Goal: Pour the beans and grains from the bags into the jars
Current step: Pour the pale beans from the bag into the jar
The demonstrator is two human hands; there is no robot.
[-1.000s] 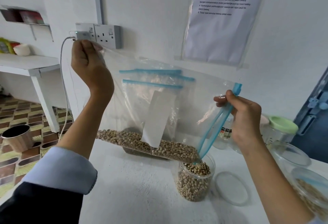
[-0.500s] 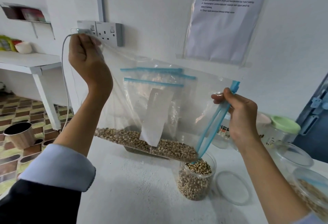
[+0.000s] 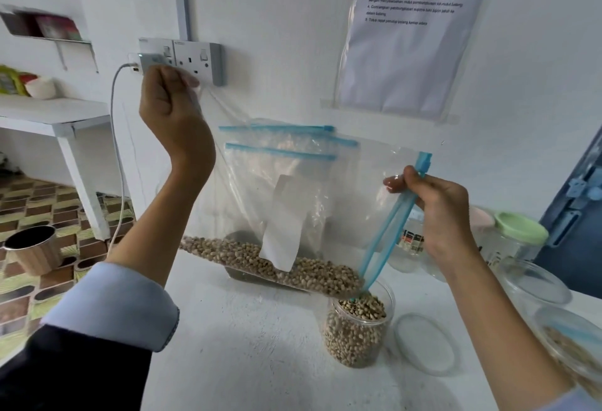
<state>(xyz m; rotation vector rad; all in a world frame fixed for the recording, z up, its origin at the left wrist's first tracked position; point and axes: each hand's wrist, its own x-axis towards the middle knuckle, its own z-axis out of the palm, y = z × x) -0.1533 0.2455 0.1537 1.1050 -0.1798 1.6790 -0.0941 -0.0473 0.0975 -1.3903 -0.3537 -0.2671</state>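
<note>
Step in hand: pouring beans from the bag into the jar.
Left hand: raised high, fingers curled tight on the bag's closed bottom corner.
Right hand: lower, pinching the blue zip strip at the mouth.
Bag: clear, tilted, its open corner just over the jar's rim.
Beans: lying along the bag's lower edge, heaped toward the mouth.
Jar: upright on the white table, filled nearly to the rim.
Lid: flat on the table just beside the jar.
Flow: whether beans are falling right now is too fine to tell.
Next move: probably a slower tilt or a stop, since the jar has little room left.
Other jars: at the right, one with a green lid.
</note>
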